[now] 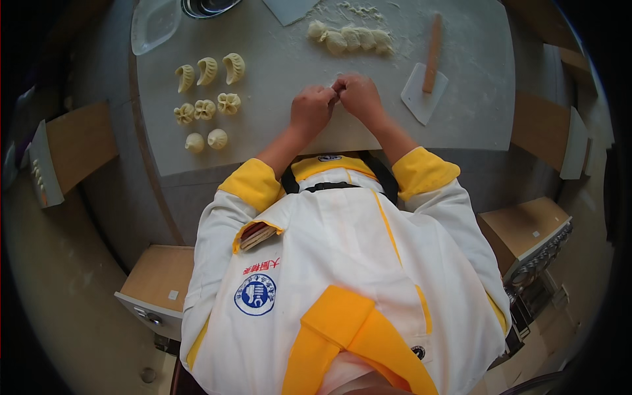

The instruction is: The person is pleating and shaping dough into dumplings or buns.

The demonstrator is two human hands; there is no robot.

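Note:
My left hand [312, 109] and my right hand [359, 96] meet over the table in front of me, fingertips curled together. A pale bit shows at the fingertips, but the fingers hide most of whatever is between them. Beyond the hands lies a row of dough pieces [351, 38], lumpy and dusted with flour. To the right, a wooden rolling pin [432, 54] rests with its near end on a white plastic dough scraper [423, 106].
On the left are three pleated crescent dumplings [207, 71], three flower-shaped dumplings [204, 109] and two round pleated buns [217, 138]. Farther back stand a clear plastic container [157, 24], a metal bowl [210, 11] and a white sheet [291, 9]. Loose flour lies behind the dough.

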